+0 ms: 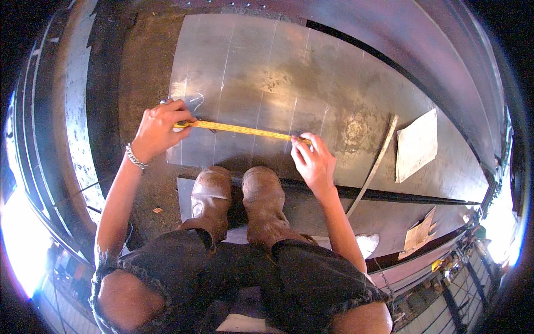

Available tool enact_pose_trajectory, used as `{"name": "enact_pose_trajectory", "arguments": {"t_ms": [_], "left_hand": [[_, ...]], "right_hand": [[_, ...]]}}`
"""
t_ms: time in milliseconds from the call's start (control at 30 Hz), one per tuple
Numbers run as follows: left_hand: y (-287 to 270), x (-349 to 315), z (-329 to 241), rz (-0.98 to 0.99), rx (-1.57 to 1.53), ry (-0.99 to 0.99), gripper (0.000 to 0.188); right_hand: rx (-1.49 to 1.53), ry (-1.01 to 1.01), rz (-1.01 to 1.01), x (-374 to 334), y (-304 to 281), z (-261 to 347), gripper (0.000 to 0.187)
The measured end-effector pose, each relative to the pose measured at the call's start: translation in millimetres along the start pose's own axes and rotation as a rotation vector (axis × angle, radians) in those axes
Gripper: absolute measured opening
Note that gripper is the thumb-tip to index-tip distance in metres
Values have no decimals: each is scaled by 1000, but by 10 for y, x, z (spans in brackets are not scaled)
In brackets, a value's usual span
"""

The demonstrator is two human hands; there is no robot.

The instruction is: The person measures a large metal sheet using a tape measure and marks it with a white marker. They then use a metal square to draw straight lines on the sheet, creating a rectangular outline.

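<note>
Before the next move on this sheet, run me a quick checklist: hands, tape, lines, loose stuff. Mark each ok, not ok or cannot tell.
1. Tape held on both sides: ok; left hand and right hand grip the yellow tape measure.
2. Tape straight: ok; no obvious sag or twist between the hands.
3. Tape lined up exactly with the left edge of the metal sheet: cannot tell; fingers cover that spot.
4. Pale lines visible on the sheet: ok; several show.
5. Loose things off the tape: ok; the thin strip and pale paper lie to its right.
6. Tape reading: cannot tell; markings too small.
</note>
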State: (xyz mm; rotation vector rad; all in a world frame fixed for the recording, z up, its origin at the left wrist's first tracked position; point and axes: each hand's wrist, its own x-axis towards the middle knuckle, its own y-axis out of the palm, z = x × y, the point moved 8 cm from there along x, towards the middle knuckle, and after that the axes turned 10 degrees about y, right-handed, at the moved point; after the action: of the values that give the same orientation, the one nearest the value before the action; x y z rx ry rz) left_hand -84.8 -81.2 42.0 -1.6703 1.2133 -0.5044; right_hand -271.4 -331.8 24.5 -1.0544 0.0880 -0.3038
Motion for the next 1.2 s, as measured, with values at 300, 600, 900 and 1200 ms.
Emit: {"name": "enact_pose_trajectory", "arguments": {"t_ms": [300, 600, 900, 1200], "left_hand": [[-123, -372, 352, 10, 49, -79, 13], [-69, -453, 477, 1, 31, -69, 13], [-56, -426, 461, 15, 54, -52, 13], [-39, -439, 494, 23, 64, -46, 12]], "right_hand": [[-16, -39, 103, 107, 369, 371, 22], [-47, -57, 105, 103, 495, 454, 21], [-53, -10, 113, 90, 535, 418, 21], [-16, -9, 107, 109, 527, 439, 21]]}}
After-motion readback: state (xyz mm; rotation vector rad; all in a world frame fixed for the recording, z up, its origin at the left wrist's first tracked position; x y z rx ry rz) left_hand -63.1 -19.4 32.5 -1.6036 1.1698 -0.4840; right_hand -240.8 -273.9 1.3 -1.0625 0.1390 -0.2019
